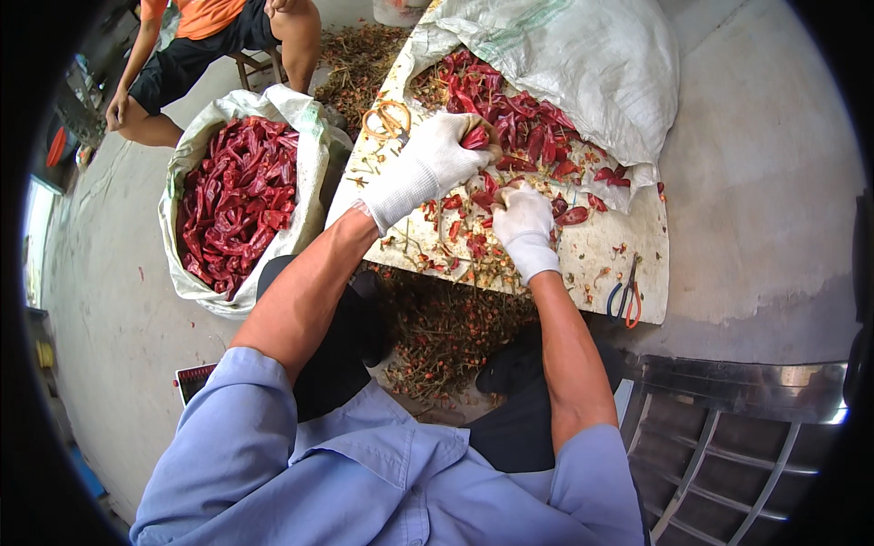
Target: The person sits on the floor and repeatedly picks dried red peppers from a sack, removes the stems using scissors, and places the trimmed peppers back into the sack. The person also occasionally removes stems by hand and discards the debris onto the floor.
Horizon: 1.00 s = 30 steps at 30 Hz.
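Both hands wear white knit gloves. My left hand (454, 150) is closed around a red dried chili pepper (476, 138) above the pale board (614, 235). Lower and to the right, my right hand (524, 213) has its fingers curled at red chili pieces (483, 198) on the board; whether it grips one is hidden. Beyond the hands, a heap of red chilies (532, 126) spills from a white woven sack (594, 61). Orange-handled scissors (387, 121) lie left of my left hand. Pliers-like snips with blue and orange handles (625, 300) rest at the near right corner.
An open white woven sack (174, 225) full of red chilies (239, 198) stands on the floor at left. Another person (198, 41) sits behind it. Stems and scraps (444, 334) lie below the board's near edge and in a pile (358, 58) beyond. A metal rack (710, 450) stands at lower right.
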Available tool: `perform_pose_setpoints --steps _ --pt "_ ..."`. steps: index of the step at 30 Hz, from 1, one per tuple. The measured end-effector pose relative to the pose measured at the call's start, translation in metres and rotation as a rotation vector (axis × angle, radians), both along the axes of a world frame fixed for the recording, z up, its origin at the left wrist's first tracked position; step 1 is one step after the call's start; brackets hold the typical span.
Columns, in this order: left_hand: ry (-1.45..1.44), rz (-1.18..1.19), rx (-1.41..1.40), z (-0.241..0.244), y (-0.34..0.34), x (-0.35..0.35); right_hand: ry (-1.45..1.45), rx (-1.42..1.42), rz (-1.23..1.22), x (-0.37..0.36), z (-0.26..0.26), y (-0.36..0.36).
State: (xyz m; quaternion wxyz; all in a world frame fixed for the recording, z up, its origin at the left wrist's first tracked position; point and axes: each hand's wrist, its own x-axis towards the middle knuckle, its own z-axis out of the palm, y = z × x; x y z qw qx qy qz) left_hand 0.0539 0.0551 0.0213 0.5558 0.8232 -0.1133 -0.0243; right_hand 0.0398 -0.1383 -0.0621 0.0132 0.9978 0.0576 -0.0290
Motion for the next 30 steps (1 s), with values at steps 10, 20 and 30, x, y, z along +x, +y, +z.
perform_pose_setpoints --steps 10,20,30 --pt "0.033 0.0 0.463 -0.012 -0.011 0.005 -0.237 1.026 -0.31 -0.011 0.024 -0.021" --pt "0.078 -0.034 0.027 -0.03 -0.036 -0.005 -0.067 1.331 -0.19 -0.036 0.051 -0.021" --pt "-0.09 -0.219 0.277 -0.012 -0.041 -0.021 -0.325 1.456 0.016 -0.037 0.054 -0.018"
